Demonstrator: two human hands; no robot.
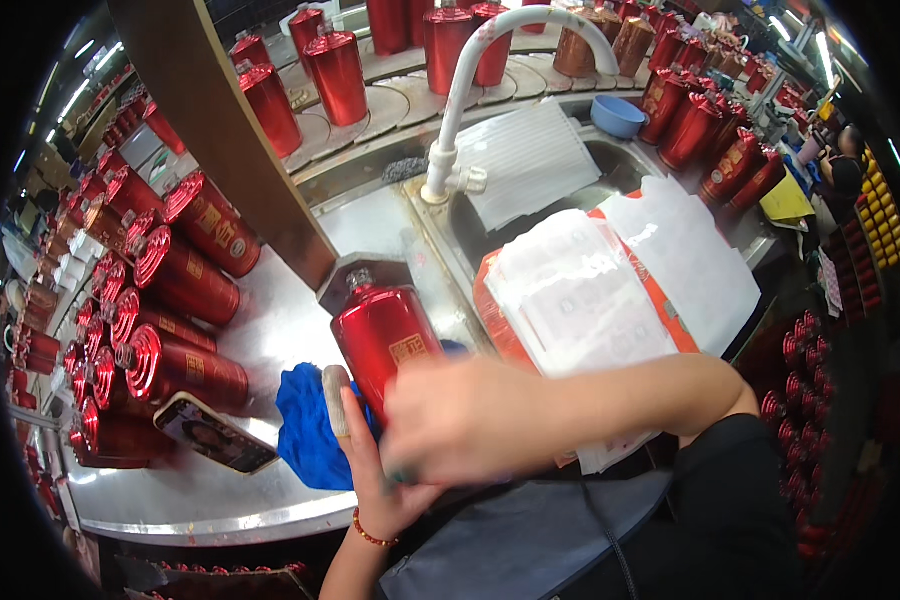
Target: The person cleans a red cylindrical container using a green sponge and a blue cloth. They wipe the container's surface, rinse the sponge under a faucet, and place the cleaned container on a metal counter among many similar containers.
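A glossy red bottle (382,335) with gold marks lies tilted in front of me, its clear neck pointing away. My left hand (378,480) is at its near end, one finger in a beige finger cot along the bottle's left side; its other fingers are mostly hidden, and it appears to grip the bottle. My right hand (460,420) crosses over the bottle's lower part, fingers curled but smeared by motion. Whether it holds anything does not show. A crumpled blue cloth (310,430) lies beside and partly under the bottle.
Sheets of white backing paper (580,290) lie across the sink (625,165), under a white faucet (460,110). A phone (215,432) leans by several red bottles (185,368) on the left. A brown post (230,130) rises nearby; a conveyor (390,100) carries bottles behind.
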